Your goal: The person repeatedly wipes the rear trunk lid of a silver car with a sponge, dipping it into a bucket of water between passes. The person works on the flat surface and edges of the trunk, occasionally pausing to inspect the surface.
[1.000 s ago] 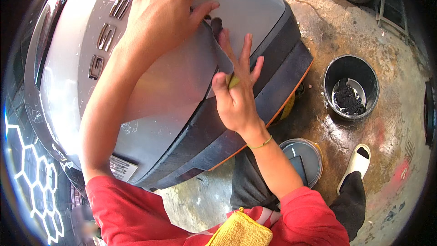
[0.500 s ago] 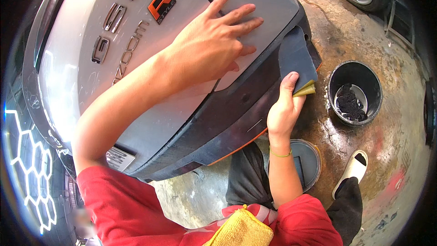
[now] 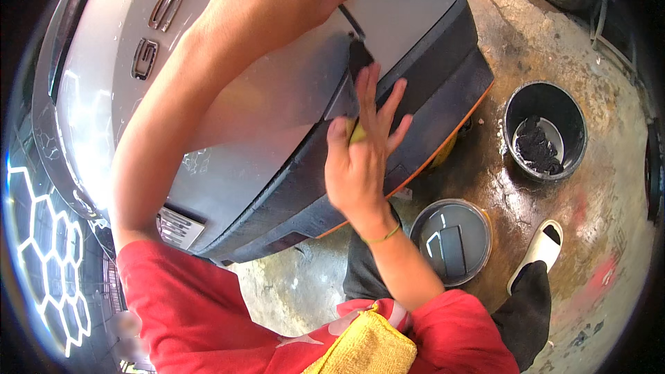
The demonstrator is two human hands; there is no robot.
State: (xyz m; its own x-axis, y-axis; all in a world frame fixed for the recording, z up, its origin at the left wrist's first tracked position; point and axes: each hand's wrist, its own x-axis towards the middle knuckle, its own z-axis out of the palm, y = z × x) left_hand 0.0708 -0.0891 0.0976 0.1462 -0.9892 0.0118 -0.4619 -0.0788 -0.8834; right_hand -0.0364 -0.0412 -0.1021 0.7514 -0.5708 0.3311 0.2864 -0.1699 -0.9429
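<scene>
A worker's right hand pins a yellow-green piece beneath its thumb, over a silver car's dark bumper. The left hand, thumb spread wide, lies over the panel; from here I can't tell whether its palm touches.

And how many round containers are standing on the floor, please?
2: a black bucket at right, with dark cloth inside, and a container of greyish liquid, left of the pale slipper. Others may be hidden behind the car.
</scene>
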